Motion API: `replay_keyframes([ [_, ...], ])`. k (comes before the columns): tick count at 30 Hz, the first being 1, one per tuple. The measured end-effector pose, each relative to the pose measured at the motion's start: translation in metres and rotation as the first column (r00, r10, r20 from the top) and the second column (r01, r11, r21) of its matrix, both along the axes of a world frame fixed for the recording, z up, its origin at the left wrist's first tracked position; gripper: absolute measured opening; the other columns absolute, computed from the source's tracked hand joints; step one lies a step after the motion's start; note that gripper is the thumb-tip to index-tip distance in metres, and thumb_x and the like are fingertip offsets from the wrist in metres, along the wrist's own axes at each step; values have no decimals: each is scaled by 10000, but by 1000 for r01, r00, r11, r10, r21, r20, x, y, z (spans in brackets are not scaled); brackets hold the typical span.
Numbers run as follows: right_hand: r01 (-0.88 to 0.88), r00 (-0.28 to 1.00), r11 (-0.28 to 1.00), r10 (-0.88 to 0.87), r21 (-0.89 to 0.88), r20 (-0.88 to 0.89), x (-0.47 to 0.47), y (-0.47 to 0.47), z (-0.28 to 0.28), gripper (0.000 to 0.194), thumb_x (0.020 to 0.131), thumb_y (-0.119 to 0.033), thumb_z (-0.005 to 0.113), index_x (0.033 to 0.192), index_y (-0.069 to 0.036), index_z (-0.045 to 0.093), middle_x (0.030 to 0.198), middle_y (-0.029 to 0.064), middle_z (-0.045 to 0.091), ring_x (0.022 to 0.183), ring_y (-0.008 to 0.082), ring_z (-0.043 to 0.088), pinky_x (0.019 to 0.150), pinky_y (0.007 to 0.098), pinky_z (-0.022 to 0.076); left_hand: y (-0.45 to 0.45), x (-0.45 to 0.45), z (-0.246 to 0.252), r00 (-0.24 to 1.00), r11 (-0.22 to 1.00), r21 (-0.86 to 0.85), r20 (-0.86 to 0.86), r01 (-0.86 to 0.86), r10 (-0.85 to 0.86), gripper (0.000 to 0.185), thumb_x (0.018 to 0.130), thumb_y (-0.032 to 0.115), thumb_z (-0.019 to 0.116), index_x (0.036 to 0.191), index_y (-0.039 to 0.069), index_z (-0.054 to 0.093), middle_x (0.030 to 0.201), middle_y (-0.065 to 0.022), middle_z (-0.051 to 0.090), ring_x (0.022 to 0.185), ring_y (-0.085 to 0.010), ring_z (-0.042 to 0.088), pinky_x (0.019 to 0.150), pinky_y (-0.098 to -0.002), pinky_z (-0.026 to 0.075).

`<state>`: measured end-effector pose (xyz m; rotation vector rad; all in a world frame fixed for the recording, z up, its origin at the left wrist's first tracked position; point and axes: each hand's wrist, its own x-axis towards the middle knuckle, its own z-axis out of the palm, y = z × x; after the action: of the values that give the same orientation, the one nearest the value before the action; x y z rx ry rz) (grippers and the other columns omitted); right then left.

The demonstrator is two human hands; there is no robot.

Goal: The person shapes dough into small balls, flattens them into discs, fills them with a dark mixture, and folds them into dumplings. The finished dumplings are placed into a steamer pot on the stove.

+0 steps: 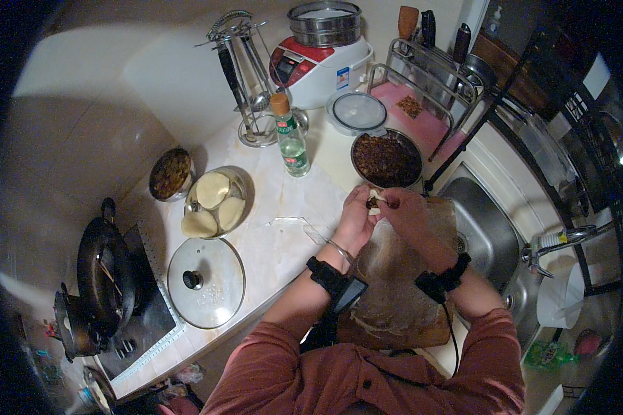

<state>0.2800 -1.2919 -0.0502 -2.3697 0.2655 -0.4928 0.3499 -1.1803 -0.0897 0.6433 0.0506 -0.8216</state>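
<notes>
Between my hands is a small piece of pale dough with dark filling in its open middle. My left hand cradles it from the left, thumb and fingers around its edge. The fingers of my right hand pinch the dough's right edge. Both hands are over the far end of a floury wooden board. Just beyond them stands a round metal bowl of dark chopped filling. To the left, a metal plate bears three flat pale dough rounds.
A glass bottle stands mid-counter, near a utensil stand and a rice cooker. On the left are a food bowl, a glass lid and a black wok. A steel sink adjoins the board's right.
</notes>
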Motion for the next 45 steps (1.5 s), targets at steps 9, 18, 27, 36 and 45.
replay_keyframes([
  [9, -261, 935, 706, 355, -659, 10, 2, -2, 19, 116, 730, -108, 633, 843, -81, 631, 754, 110, 586, 711, 298, 599, 589, 421, 469, 2, 0, 0, 972, 970, 203, 160, 137, -171, 137, 990, 218, 417, 1094, 129, 427, 1023, -40, 543, 879, -165, 571, 680, -359, 555],
  [18, -316, 943, 944, 302, -92, -142, 18, -18, 26, 170, 712, -195, 661, 803, -64, 605, 735, 126, 622, 696, 303, 623, 603, 406, 490, 7, 1, 19, 954, 942, 252, 143, 223, -264, 296, 1003, 371, 320, 1165, 128, 371, 1022, -46, 537, 880, -165, 575, 681, -373, 564],
  [27, -342, 932, 931, 318, -130, -177, 14, -19, 31, 189, 749, -208, 635, 901, -98, 655, 788, 112, 650, 746, 297, 645, 652, 428, 510, 8, 2, 21, 962, 955, 208, 125, 213, -242, 501, 1010, 413, 217, 1240, 45, 467, 1113, -100, 593, 965, -231, 614, 816, -413, 553],
  [36, -338, 934, 586, 306, -736, -185, 11, -14, 19, 180, 703, -159, 640, 847, -60, 594, 705, 99, 581, 700, 281, 617, 585, 411, 493, 12, 7, 20, 959, 954, 170, 100, 246, -265, 342, 996, 262, 300, 1142, 40, 516, 1074, -101, 581, 892, -216, 605, 735, -389, 566],
  [45, -171, 983, 966, 153, -195, -105, 5, -6, 30, 314, 787, -171, 672, 1041, 2, 607, 854, 135, 663, 758, 264, 650, 665, 368, 515, 5, 9, 2, 998, 998, 23, 25, 57, -58, 290, 987, 161, 340, 1214, 39, 472, 1016, -97, 593, 741, -189, 621, 706, -349, 566],
])
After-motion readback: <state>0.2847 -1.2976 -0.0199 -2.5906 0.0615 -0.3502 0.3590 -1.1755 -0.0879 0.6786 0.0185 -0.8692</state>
